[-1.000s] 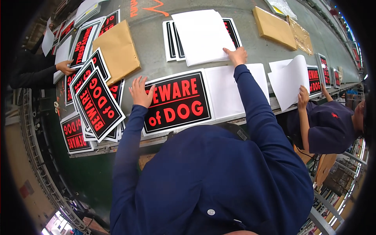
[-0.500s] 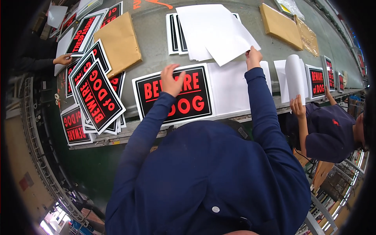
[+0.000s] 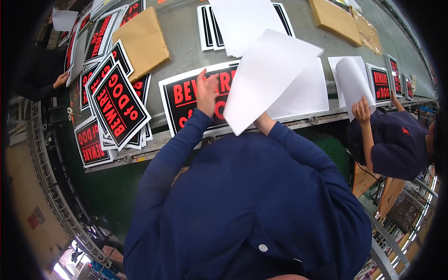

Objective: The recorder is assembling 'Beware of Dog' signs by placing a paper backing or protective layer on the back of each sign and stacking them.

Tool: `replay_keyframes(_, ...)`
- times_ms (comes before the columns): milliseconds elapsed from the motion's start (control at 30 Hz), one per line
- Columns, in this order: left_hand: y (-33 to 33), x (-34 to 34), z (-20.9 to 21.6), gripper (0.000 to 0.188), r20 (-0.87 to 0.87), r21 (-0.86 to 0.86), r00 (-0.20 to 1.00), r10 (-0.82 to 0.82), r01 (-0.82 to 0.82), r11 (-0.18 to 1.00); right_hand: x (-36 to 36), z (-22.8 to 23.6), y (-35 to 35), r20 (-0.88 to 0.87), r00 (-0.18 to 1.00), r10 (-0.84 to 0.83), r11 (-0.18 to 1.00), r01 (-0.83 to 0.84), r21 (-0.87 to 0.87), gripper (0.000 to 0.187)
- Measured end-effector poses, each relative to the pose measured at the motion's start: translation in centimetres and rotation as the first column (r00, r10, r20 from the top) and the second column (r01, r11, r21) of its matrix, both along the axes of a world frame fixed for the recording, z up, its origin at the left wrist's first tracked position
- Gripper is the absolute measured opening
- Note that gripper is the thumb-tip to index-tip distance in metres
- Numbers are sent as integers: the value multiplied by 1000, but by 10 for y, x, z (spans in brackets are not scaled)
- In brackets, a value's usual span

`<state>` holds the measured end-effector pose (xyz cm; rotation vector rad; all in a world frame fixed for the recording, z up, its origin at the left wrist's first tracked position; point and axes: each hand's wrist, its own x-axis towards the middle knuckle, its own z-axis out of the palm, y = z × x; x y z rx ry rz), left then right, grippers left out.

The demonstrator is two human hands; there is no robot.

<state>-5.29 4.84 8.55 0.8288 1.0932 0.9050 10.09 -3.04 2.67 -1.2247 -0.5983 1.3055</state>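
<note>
A white sheet (image 3: pixel 275 70) slants in the air over the right part of a black sign with red lettering (image 3: pixel 175 100). My right hand (image 3: pixel 265 123) holds that sheet by its near side; the sheet hides its fingers. Over the sign's left half hovers my left hand (image 3: pixel 207 94), fingers apart and nothing in them. A blank white sheet (image 3: pixel 303 95) lies flat to the right of the sign. Beyond them, a pile of white sheets (image 3: pixel 240 28) rests partly on black-bordered signs (image 3: pixel 205 28).
Overlapping black and red signs (image 3: pixel 120 105) are heaped at left beside a brown paper package (image 3: pixel 142 42). Another brown package (image 3: pixel 333 21) lies far right. A co-worker's hand (image 3: pixel 60 80) is at left; another co-worker's hand (image 3: pixel 361 110) holds a curled white sheet (image 3: pixel 352 81) at right.
My right hand has drawn the white sheet off the far pile, toward me and leftward over the sign. My left hand has shifted slightly. The left co-worker's hand has moved nearer.
</note>
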Motion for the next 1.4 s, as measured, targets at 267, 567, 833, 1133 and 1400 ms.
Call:
replay_keyframes(267, -46, -34, -6, 104, -652, 687, 732, -196, 680, 257, -15, 5, -12, -47, 998, -36, 984, 27, -177, 38)
replay_keyframes(567, -38, -61, -21, 28, -219, 582, 974, -55, 175, 794, -32, 26, -11, -96, 993, -68, 929, 28, -368, 40)
replay_keyframes(833, 19, -163, -107, 31, -481, 294, 858, 181, -37, 955, 45, 15, -8, 692, 719, -65, 975, 194, -110, 94)
replay_keyframes(1133, 23, -189, -95, 32, -663, 302, 739, 120, 117, 946, 47, -8, -31, 692, 665, 281, 932, -17, -362, 53)
replay_keyframes(1400, 15, -186, -87, 49, -805, 325, 551, 220, 99, 940, 27, 16, -58, 879, 226, 420, 907, -72, -415, 75)
